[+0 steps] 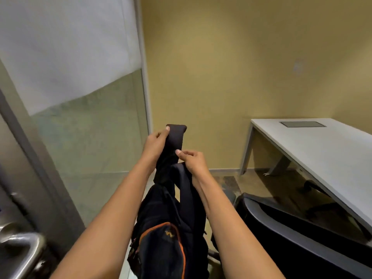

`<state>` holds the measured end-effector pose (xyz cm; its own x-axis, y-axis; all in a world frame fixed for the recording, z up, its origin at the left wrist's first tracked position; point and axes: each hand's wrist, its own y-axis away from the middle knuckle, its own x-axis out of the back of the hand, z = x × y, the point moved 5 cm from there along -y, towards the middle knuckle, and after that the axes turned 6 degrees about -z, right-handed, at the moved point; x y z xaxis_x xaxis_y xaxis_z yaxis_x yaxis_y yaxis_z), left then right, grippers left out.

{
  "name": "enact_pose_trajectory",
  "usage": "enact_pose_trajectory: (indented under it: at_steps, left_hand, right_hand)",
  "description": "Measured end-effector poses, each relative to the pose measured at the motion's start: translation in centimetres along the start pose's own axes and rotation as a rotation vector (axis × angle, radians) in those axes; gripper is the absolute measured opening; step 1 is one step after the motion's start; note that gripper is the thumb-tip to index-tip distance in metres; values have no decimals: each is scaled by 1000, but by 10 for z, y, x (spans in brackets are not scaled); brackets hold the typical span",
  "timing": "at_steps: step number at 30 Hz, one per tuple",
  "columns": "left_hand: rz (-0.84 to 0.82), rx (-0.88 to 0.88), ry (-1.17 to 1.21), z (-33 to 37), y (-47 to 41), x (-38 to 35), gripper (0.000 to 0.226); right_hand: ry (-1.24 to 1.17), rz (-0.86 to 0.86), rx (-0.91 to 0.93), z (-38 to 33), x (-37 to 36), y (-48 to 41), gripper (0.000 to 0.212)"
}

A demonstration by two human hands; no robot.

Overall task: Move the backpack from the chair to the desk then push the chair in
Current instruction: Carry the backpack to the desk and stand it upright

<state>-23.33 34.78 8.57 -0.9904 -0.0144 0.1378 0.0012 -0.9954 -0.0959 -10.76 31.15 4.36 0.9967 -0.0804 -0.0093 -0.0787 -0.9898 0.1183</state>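
A black backpack (163, 234) with orange zip trim hangs in the air between my forearms, held up by its padded shoulder straps. My left hand (156, 144) grips the higher strap near its top. My right hand (192, 161) grips the other strap a little lower. The black office chair (298, 234) stands at the lower right, its back toward me and its seat hidden. The white desk (314, 150) stands at the right, beyond the chair, with a grey cable hatch (303, 124) in its top.
A glass partition with a white blind (66, 57) fills the left. A metal door handle (22, 250) sits at the lower left. A yellow wall (231, 67) lies ahead, with a wall socket (298, 66). A second chair's base (314, 188) shows under the desk.
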Motion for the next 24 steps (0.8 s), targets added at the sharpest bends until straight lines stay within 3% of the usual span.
enact_pose_trajectory:
  at_steps: [4, 7, 11, 13, 16, 22, 24]
  left_hand:
    - [-160, 15, -34, -53, -27, 12, 33]
    - [-164, 58, -59, -94, -52, 16, 25]
    - [-183, 19, -126, -99, -95, 10, 27]
    - [-213, -15, -122, -93, -112, -1, 38]
    - [-135, -78, -88, -94, -137, -20, 61]
    - [45, -138, -269, -83, -208, -40, 51]
    - [101, -169, -316, -74, -233, -44, 52]
  right_hand:
    - [-104, -24, 27, -33, -13, -49, 28]
    - [-113, 10, 52, -58, -15, -88, 30]
    - [-159, 61, 37, -77, -9, -136, 29]
    - [-200, 75, 6, -80, -3, -158, 17]
    - [-237, 91, -40, -81, 5, -187, 11]
    - [-305, 136, -65, -100, 39, -252, 19]
    - [-284, 131, -21, -113, 51, -278, 12]
